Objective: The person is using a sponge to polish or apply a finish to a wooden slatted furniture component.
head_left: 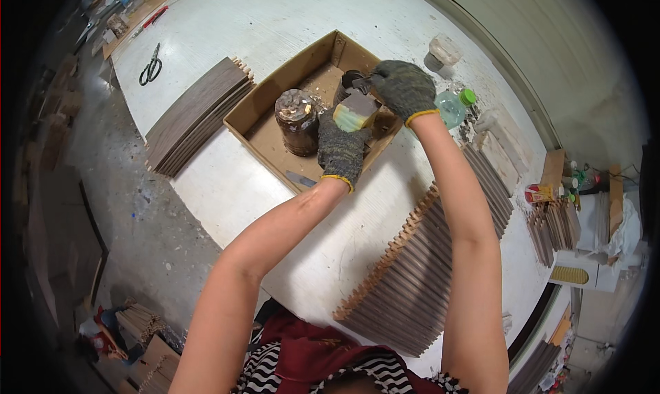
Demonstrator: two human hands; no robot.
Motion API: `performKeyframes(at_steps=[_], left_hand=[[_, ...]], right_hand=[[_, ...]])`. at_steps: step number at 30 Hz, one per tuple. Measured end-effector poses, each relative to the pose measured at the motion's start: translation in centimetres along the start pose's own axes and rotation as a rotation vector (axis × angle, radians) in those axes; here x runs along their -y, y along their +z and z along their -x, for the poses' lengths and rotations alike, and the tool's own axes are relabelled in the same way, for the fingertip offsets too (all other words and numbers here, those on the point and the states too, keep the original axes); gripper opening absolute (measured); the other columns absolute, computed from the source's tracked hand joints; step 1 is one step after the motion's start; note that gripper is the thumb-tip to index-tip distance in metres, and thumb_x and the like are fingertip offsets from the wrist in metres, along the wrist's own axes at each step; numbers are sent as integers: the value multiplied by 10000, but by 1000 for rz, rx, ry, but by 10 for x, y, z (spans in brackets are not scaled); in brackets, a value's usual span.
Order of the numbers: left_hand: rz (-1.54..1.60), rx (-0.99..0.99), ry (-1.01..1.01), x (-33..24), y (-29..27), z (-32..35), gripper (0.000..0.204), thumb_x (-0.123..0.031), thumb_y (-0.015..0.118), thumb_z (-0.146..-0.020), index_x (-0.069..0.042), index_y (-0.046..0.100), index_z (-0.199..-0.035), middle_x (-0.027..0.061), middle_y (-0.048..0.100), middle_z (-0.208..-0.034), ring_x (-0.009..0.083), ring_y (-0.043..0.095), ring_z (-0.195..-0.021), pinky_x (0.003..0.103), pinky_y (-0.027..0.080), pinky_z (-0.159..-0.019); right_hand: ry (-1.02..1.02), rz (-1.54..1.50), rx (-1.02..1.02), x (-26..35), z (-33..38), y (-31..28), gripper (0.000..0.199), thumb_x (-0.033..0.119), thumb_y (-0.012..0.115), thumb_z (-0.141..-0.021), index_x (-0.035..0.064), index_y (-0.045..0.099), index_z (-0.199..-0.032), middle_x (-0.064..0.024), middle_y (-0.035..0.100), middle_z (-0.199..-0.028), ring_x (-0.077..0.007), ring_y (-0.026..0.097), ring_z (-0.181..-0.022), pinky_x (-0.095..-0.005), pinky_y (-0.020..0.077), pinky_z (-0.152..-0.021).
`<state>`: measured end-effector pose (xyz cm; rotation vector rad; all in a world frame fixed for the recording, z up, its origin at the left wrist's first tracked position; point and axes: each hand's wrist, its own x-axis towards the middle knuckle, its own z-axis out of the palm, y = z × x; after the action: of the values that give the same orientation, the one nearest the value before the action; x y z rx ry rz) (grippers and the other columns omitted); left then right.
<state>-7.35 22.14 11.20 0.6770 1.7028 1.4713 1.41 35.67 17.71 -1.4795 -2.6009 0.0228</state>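
Note:
Both my hands wear dark grey knit gloves with yellow cuffs and are over a shallow cardboard box [265,167] on the white table. My left hand [342,152] is closed round a small block [356,110], grey on top and pale yellow-green on its side. At the block's far right, my right hand [404,89] has its fingers bent inward; what they grip is hidden. Beside my left hand stands a brown-stained jar [298,124] with a crusted top. A dark rounded object [352,78] is partly hidden behind the block. Near my left wrist lies a flat grey blade [300,179].
Curved wooden slats with pegged ends [199,115] are stacked left of the box; a long row of slats [405,277] lies nearer me. Scissors [150,65], a red-handled tool [155,16] and a green-capped bottle [452,108] are on the table. Another person [110,335] is at lower left.

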Motion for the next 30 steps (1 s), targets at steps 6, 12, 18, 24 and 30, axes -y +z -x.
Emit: performKeyframes(at_steps=[6,12,18,24,30], left_hand=[[74,33,-9,12,2,-8,634,-64,817,-646,-4,518,-1202,158,621,-1079,266,629,-975,374,521,-858],[108,37,-28,12,4,-8,638,-55,814,-645,-10,516,-1207,154,618,-1078,261,632,-967,375,525,-836],[130,29,-55,18,6,-10,665,-69,828,-638,-8,511,-1220,158,617,-1100,276,623,-996,378,504,-884],[91,34,-33,19,6,-11,663,-90,831,-652,-3,509,-1224,162,613,-1124,291,613,-1021,382,488,-918],[73,11,-43,8,4,-4,658,-85,834,-660,0,506,-1224,164,608,-1121,288,606,-1017,384,486,-922]], right_hand=[[-111,250,162,27,-35,11,326,346,588,-858,81,765,-927,-183,726,-955,-345,710,-891,-447,563,-781],[-131,231,220,30,-40,16,313,345,621,-845,82,771,-924,-175,734,-935,-338,719,-899,-441,566,-771],[-111,257,205,30,-39,19,320,343,587,-858,95,769,-949,-158,733,-974,-332,713,-921,-443,562,-796],[-81,153,206,29,-31,10,345,381,601,-844,108,769,-971,-150,732,-997,-340,706,-912,-443,557,-809],[153,-191,62,-12,-2,0,397,453,621,-839,152,760,-1056,-142,723,-1072,-330,683,-1000,-421,530,-887]])
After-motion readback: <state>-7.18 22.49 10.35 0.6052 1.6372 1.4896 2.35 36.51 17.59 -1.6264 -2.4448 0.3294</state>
